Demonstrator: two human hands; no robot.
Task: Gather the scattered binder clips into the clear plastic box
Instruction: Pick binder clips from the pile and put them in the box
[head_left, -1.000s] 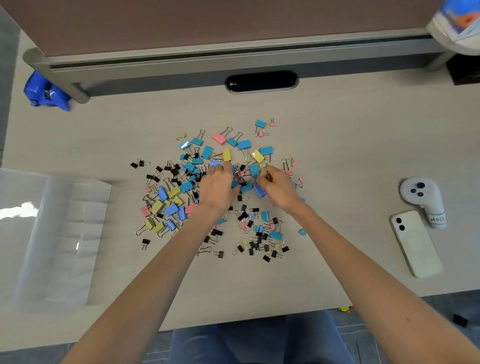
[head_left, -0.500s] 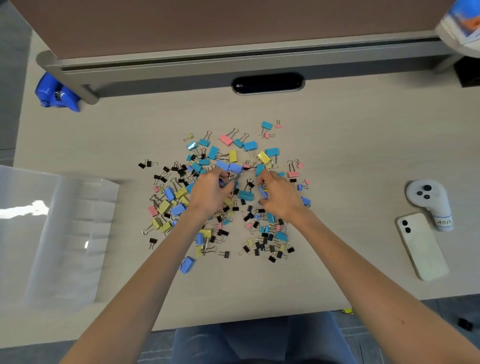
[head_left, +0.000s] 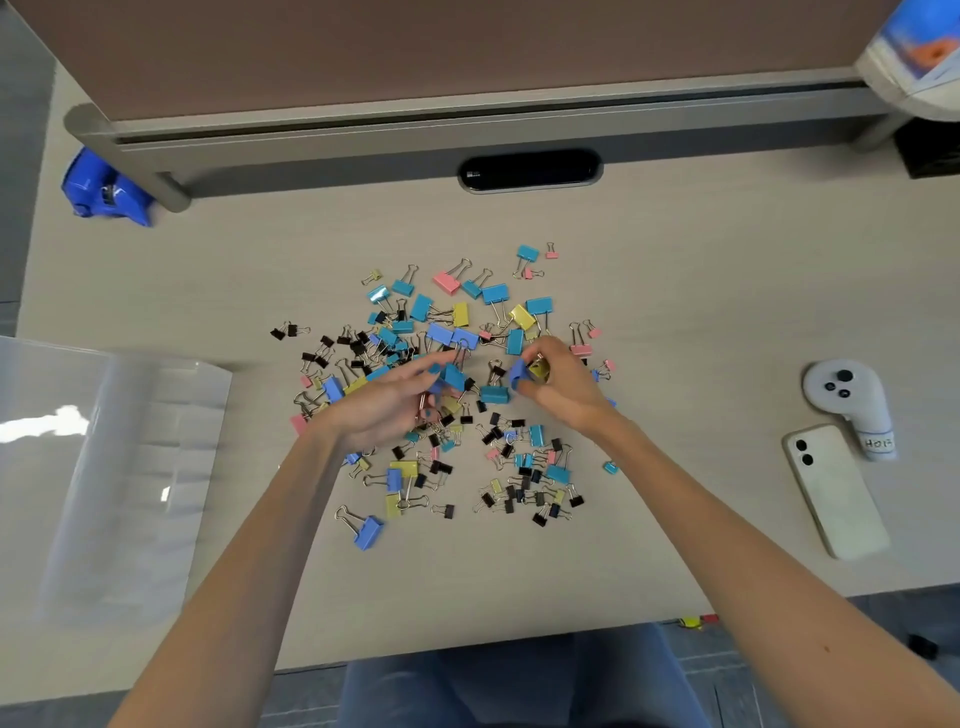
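Binder clips (head_left: 493, 395) in blue, teal, yellow, pink and black are lying scattered in a loose heap across the middle of the pale desk (head_left: 675, 291), none of them showing in the clear plastic box (head_left: 104, 467), which is sitting well apart at the desk's left edge. The left hand (head_left: 384, 405) is reaching into the heap with its fingers curling round a few clips, a blue one showing at the fingertips. The right hand (head_left: 563, 387) is pinching a blue clip and a yellow one together between thumb and fingertips, just above the pile. To the right, a white controller (head_left: 844, 397) is lying near a pale phone (head_left: 836, 493) and is wearing a handwritten label that is reading roughly "H017". A blue tape dispenser (head_left: 106, 189) is sitting at the far left, by the partition's foot.
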